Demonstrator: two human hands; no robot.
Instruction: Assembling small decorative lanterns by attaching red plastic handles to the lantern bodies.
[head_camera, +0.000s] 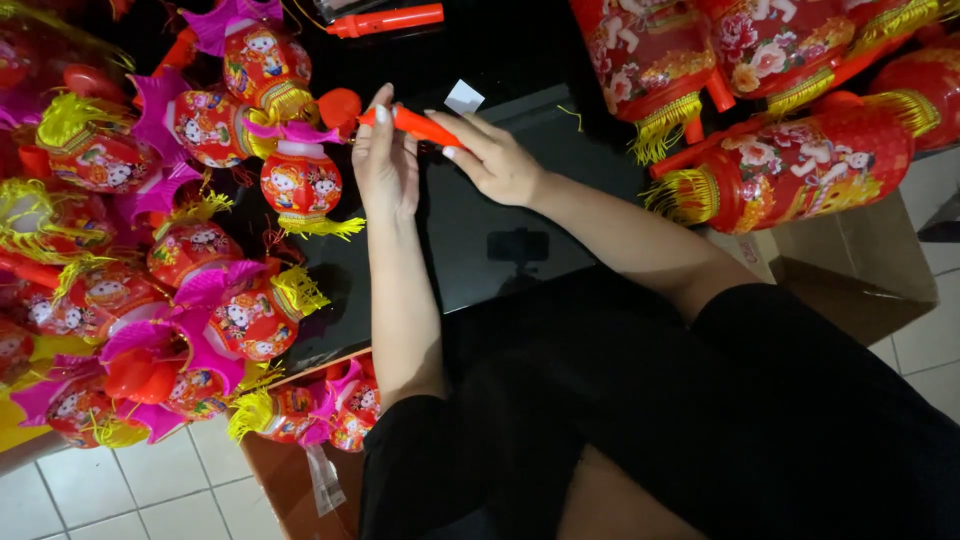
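Note:
My left hand (385, 160) and my right hand (490, 155) meet over a black tabletop (520, 200). Both hold an orange plastic stick (415, 125) that lies slanted between the fingertips. The left fingers pinch its left end and the right thumb and fingers grip its right part. A small red lantern (300, 183) with cartoon children, a pink petal top and yellow fringe hangs just left of my left hand; whether the stick carries it I cannot tell. A small white paper scrap (464, 97) lies just beyond my right fingers.
Several small red-and-pink lanterns (170, 300) are heaped at the left. Larger red flowered lanterns (790, 165) with gold fringe lie at the right. Another orange stick (385, 20) rests at the far edge. A cardboard box (850, 270) stands right; another box (300, 470) holds lanterns below.

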